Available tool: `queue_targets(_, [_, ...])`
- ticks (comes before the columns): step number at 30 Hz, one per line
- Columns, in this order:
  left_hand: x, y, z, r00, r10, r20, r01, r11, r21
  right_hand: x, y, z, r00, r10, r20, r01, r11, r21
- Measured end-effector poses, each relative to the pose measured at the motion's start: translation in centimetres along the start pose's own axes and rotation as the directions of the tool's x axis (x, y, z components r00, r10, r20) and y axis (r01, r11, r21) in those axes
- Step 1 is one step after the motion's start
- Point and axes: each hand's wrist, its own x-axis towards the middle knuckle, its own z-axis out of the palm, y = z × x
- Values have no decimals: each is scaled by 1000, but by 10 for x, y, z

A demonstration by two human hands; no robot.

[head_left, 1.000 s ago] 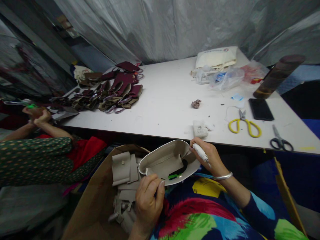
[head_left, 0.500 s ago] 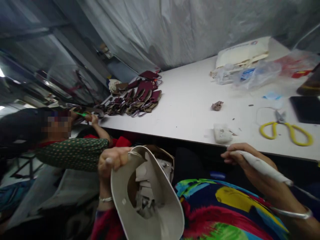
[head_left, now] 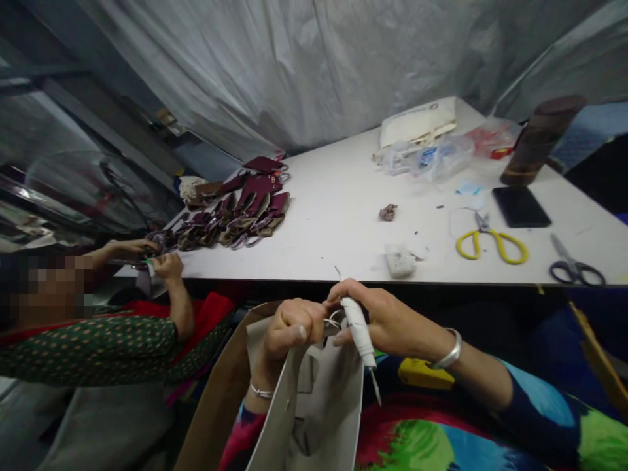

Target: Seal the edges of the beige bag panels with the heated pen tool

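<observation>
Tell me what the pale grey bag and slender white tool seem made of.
Pale grey bag: perhaps leather or faux leather, matte, with smooth, stiff walls. Slender white tool: thin grey tips look metallic; matte handle seems taped or papered, showing seams.

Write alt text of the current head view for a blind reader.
A person's left hand grips a pale open bag; the right hand holds a white-wrapped tool beside it. Yellow-handled scissors and maroon bags lie on a white table; another person is at left.
</observation>
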Motion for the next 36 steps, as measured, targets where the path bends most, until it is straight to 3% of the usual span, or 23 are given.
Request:
queue_targets(3, [1,5,7,990,2,143,8,998,-67,-5,6,-1,999,31,16,-32,999,31])
queue_targets(10, [3,14,27,985,-111,136,122,989,-78,-20,15,0,999,-21,-32,20,1000,-23])
queue_targets(13, [6,16,36,992,-22,128,50,974,-220,-21,18,-1,998,-50,-50,47,997,-57])
queue_targets(19, [10,18,56,974,166,153,-68,862,-503,-23,29,3,987,-132,-97,113,977,-183])
queue_targets(23, [9,15,64,972,215,91,-118,789,-603,-26,35,7,980,-146,-134,130,984,-119])
queue_targets(26, [9,6,60,966,224,128,-111,809,-578,-29,42,10,971,-128,-202,113,990,-86])
queue_targets(29, [13,-11,48,966,156,205,-11,820,-573,-33,51,12,966,-38,-255,42,999,13])
queue_targets(31, [19,-25,39,986,63,152,52,757,-651,-35,57,13,968,49,-248,-15,990,140])
queue_targets(33, [23,-35,29,999,-38,32,50,683,-728,-36,62,14,970,107,-218,-53,969,240])
queue_targets(36, [24,-38,19,993,-113,-21,67,716,-695,-36,68,15,961,141,-239,-80,965,250])
